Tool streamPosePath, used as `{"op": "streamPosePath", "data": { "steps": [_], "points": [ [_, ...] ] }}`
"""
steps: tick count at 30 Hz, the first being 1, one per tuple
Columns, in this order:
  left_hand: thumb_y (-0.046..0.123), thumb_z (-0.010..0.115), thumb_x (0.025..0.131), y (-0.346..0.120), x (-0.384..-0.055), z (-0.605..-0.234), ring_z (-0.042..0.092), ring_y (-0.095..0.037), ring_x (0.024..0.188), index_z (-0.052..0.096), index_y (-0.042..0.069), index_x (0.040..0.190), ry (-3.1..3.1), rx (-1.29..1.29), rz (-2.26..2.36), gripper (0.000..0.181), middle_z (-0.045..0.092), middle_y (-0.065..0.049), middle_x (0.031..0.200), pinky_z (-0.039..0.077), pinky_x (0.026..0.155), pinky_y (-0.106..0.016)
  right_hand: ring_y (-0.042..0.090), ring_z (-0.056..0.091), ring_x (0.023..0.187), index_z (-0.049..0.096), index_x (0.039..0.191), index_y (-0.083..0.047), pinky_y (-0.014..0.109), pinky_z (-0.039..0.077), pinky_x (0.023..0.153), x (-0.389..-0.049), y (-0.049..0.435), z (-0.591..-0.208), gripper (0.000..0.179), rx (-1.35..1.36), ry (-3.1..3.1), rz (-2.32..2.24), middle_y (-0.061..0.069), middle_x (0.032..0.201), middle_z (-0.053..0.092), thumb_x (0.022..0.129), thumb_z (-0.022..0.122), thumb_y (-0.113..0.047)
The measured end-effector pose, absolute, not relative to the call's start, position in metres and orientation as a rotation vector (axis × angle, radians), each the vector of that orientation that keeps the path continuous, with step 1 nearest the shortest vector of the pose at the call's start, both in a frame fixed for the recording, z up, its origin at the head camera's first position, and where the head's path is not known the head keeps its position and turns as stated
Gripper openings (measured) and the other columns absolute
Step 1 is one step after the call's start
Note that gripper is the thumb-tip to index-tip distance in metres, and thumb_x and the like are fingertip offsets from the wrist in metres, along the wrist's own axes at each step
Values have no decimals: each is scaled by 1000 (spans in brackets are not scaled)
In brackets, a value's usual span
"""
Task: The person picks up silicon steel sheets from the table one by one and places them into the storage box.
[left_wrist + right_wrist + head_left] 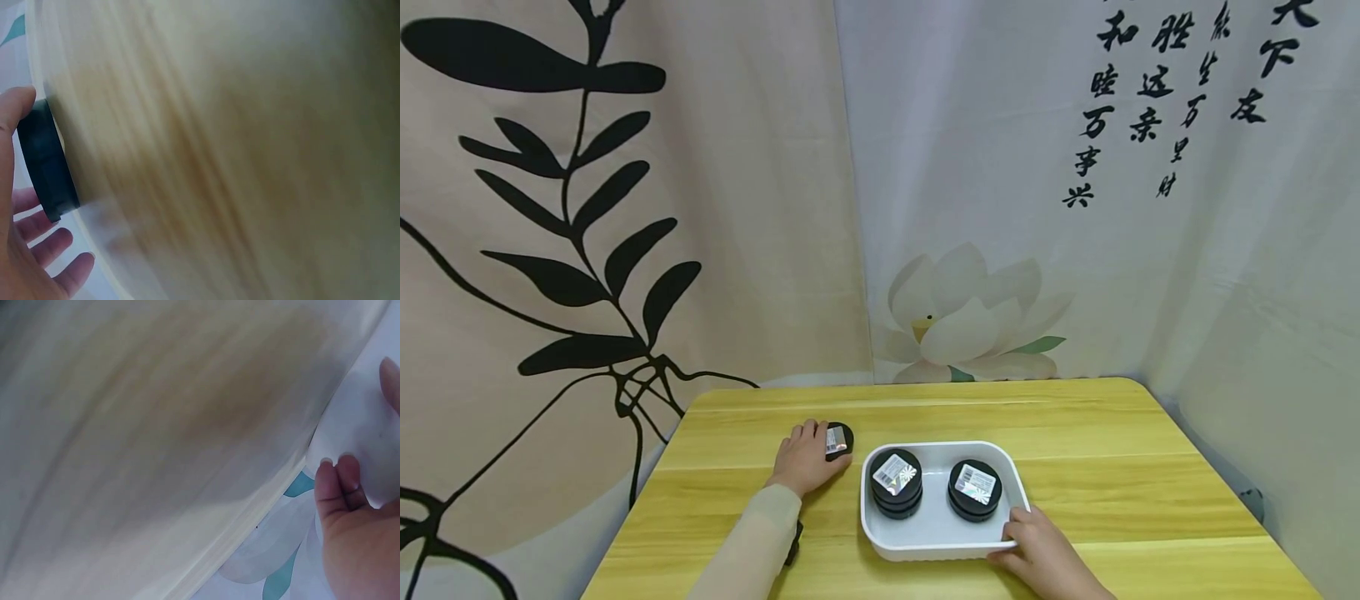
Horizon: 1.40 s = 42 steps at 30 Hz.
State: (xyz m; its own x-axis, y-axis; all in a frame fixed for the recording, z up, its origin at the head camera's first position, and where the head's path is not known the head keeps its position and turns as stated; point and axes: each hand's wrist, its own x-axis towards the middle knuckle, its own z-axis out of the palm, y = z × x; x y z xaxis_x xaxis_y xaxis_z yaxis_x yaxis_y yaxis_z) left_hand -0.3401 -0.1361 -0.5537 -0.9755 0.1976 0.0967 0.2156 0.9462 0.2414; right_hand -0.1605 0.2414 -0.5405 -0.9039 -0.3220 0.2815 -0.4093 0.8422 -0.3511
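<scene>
My left hand (805, 458) pinches a black round flat container (838, 440) with a white label on top, close to the table left of the tray. Seen from the left wrist, the thumb lies at one edge of this black container (49, 162) and fingers at the other. With its fingers over the rim, my right hand (1037, 546) grips the near right corner of a white tray (925, 546). Inside the tray stand two short stacks of similar labelled black containers, a left stack (897, 483) and a right stack (975, 490). The right wrist view shows the fingers against the white tray wall (362, 419).
The wood-grain table (1120, 467) has rounded far corners. Behind it hangs a pale curtain (760, 208) with a printed black plant, a lotus and dark characters. A dark band (794, 542) sits at the left wrist.
</scene>
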Motion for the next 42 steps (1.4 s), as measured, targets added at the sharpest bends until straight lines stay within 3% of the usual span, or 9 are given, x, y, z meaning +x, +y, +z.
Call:
{"op": "streamPosePath", "data": {
  "steps": [29,42],
  "points": [
    [64,65,89,-136,-336,-553,50,-37,130,45,-4,145,-3019,-355,-398,91,51,-24,141,43,109,-52,5,46,80,69,73,-23,28,43,70,-161,241,-543,23,560,-2782,586,-19,82,50,76,84,-41],
    [64,67,87,-133,-330,-553,53,-34,123,48,-4,142,-2990,-377,-438,89,54,-21,135,45,107,-51,3,45,79,70,74,-23,28,43,70,-163,241,-544,21,531,-2825,594,-20,82,49,76,84,-39]
  ]
}}
